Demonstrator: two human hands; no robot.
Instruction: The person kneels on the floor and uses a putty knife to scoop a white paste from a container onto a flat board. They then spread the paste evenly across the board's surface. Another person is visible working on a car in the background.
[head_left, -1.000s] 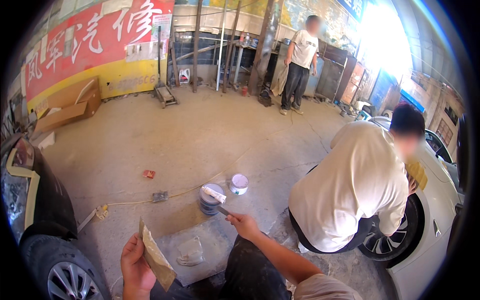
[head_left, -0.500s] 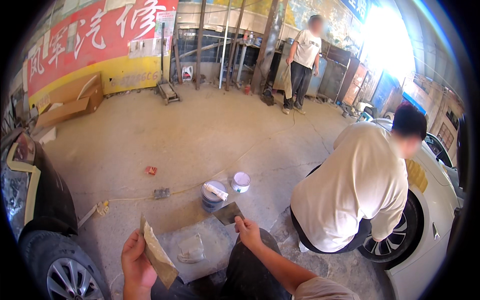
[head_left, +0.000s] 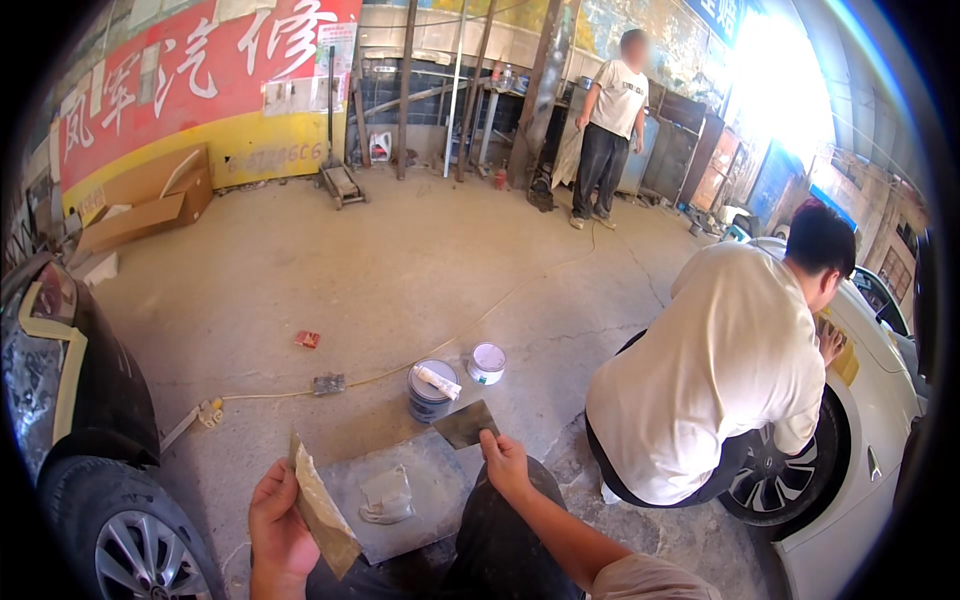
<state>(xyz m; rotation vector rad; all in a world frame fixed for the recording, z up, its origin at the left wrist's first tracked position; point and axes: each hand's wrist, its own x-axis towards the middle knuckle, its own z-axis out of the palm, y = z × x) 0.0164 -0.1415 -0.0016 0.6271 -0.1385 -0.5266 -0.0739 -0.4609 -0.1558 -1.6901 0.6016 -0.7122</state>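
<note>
My left hand (head_left: 280,520) grips a putty spreader (head_left: 325,515), its thin blade tilted upright and smeared with pale putty along the edge. Between thumb and fingers of my right hand (head_left: 507,468) is a second flat metal spreader (head_left: 465,423), held over the far right corner of a grey mixing board (head_left: 350,485). A pale grey mound of putty (head_left: 387,495) lies on that board, close to my knees. Just beyond stands a grey tin (head_left: 428,404) with a white tube (head_left: 438,382) across its top. Beside it is a smaller tin (head_left: 487,363) with a whitish lid.
At right, a co-worker (head_left: 710,370) crouches by a white car (head_left: 875,410). A dark car's wheel (head_left: 135,535) is at left. A cable (head_left: 400,358) crosses the floor near a red packet (head_left: 307,339). Farther back are another person (head_left: 610,120), a floor jack (head_left: 342,183) and a cardboard box (head_left: 150,200).
The co-worker's hand now shows on the yellowish patch of the white car. Both my hands keep their spreaders and have barely shifted; the whole view has moved slightly.
</note>
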